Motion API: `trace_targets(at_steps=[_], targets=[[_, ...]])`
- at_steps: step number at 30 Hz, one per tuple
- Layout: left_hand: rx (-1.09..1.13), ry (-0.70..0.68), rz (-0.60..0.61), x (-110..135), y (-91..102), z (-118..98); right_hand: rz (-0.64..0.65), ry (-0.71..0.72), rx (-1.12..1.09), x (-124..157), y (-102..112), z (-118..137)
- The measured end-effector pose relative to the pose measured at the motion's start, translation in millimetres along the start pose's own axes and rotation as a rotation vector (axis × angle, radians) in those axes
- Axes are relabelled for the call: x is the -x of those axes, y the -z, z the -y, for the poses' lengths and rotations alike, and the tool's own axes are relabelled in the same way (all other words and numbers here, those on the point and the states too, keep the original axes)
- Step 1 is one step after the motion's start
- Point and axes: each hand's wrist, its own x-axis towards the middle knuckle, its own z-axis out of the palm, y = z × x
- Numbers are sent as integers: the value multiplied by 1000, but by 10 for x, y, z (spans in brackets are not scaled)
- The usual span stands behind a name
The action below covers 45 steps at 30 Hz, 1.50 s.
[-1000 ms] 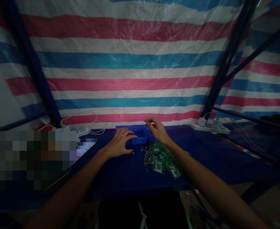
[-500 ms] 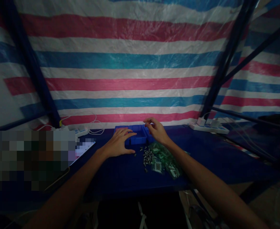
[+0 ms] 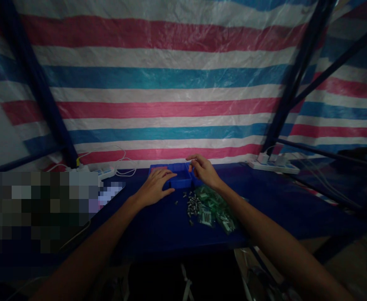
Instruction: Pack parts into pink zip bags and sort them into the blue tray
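My left hand (image 3: 153, 188) is open, palm down, with fingers spread over the front of the left blue bin (image 3: 158, 166). Its thumb points right, above the table. No object shows in it. Over the blue bins at the right, my right hand (image 3: 203, 170) has its index finger stretched out and the other fingers loosely bent; I see nothing between them. Between the hands lies an open blue bin (image 3: 180, 183). Small metal parts (image 3: 193, 205) form a loose pile in front of the bins. Beside them are green plastic bags (image 3: 213, 200) and a small clear packet (image 3: 206, 217).
A power strip (image 3: 274, 166) with plugs sits at the back right; another strip (image 3: 106, 172) and white cables (image 3: 126, 166) are at the back left. Blue metal posts (image 3: 288, 83) frame the striped sheet (image 3: 170, 79). A blurred-out area covers the table's left side.
My left hand has settled slightly, its thumb drawing nearer its fingers. My right hand's fingers have parted a little more, and it stays over the bins. The pile looks unchanged.
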Motion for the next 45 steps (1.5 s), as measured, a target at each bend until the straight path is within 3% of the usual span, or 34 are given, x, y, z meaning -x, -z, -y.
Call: trace_targets(at_steps=[14,33,45], targets=[[18,0,-10,3,-22,-1,-49,-27,-21,-11,-7,-30],[6,35,73,3,23,-34,-32,-35,2,-3,1,-29],[18,8,38,8,-21,6,-15,-41,13,-2,5,-54]])
